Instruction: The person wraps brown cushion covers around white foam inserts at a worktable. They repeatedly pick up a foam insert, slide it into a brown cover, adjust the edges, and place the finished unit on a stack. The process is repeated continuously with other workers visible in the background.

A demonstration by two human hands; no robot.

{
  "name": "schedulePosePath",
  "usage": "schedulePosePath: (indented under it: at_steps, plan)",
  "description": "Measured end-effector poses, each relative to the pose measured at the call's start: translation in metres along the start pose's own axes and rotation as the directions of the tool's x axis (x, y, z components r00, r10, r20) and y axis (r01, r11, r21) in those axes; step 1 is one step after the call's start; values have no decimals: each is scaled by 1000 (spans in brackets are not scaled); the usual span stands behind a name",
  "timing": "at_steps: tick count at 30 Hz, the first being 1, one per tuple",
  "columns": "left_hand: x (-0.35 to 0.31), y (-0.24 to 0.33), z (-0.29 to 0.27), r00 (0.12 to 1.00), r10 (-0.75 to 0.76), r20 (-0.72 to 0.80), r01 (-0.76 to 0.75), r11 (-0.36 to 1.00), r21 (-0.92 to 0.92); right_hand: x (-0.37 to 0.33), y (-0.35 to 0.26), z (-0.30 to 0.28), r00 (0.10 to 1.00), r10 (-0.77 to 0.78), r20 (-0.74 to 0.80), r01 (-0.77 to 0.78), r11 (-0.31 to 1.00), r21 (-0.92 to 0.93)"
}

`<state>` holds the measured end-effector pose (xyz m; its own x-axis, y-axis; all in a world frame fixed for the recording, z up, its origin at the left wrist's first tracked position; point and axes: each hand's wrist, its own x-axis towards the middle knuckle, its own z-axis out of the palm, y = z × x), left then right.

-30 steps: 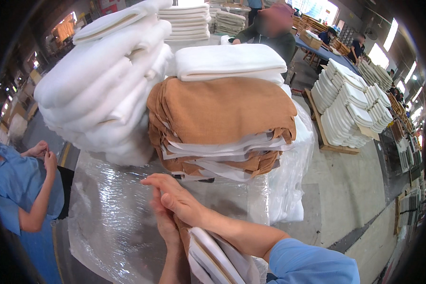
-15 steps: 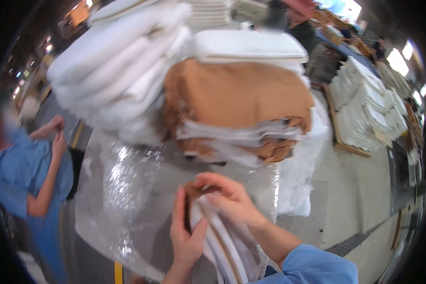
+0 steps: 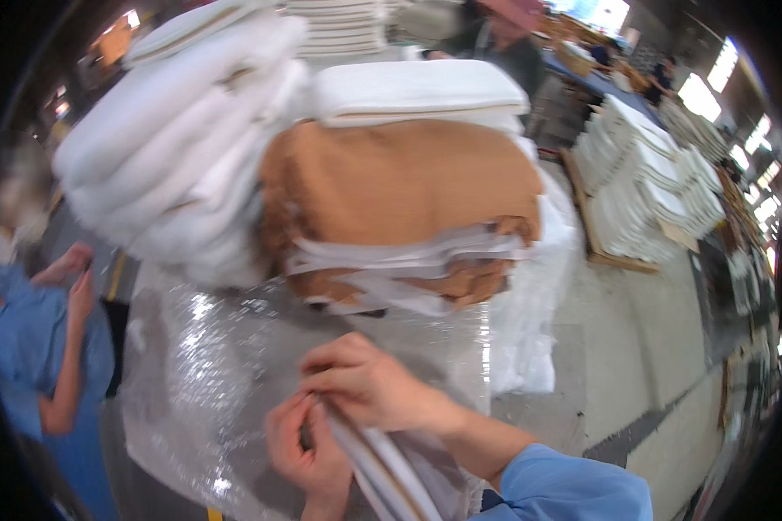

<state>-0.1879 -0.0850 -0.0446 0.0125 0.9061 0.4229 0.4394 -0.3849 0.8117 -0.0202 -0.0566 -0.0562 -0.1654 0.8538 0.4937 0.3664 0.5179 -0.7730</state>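
Both hands meet at the end of a white fabric piece (image 3: 393,488) with a brown stripe along it; it trails down toward my body. My left hand (image 3: 308,447) is curled, with thumb and fingers pinching the fabric's upper end. From the right, my right hand (image 3: 365,386) reaches over and pinches the same end, its fingertips against the left hand's. What lies between the fingertips is hidden. Just beyond my hands is a stack of brown cloth pieces (image 3: 408,182) with white edges showing in its front folds.
Clear plastic sheeting (image 3: 191,373) covers the surface under my hands. Tall white padded pieces (image 3: 165,148) pile up at the left, with folded white ones (image 3: 421,87) behind the brown stack. A co-worker in blue (image 3: 26,339) is at left; white stacks (image 3: 639,182) stand on a pallet at right.
My hands have come closer together, the right one shifting left over the fabric's end. The brown part seen between them earlier is now mostly covered. The whole view has shifted slightly.
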Motion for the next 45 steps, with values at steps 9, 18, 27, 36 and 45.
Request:
schedulePosePath:
  at_steps: [9, 18, 27, 36, 45]
  plan:
    - [6, 9, -20, 997, 77, 29, -79, 994, 70, 16, 12, 2, 988, -125, 86, 86, 925, 369]
    - [155, 18, 12, 704, 235, 670, 112, 895, -431, 12, 9, 32, 996, -67, 59, 32, 889, 457]
    - [152, -2, 46, 100, 241, 965, 466, 846, -259, -24, 12, 55, 978, 207, -26, -153, 798, 583]
    - [152, 4, 40, 11, 141, 990, 493, 860, -128, -42, 22, 74, 971, 237, 24, -209, 798, 566]
    - [144, -6, 34, 44, 193, 980, 375, 906, -195, -37, 15, 67, 965, 261, 8, -203, 728, 655]
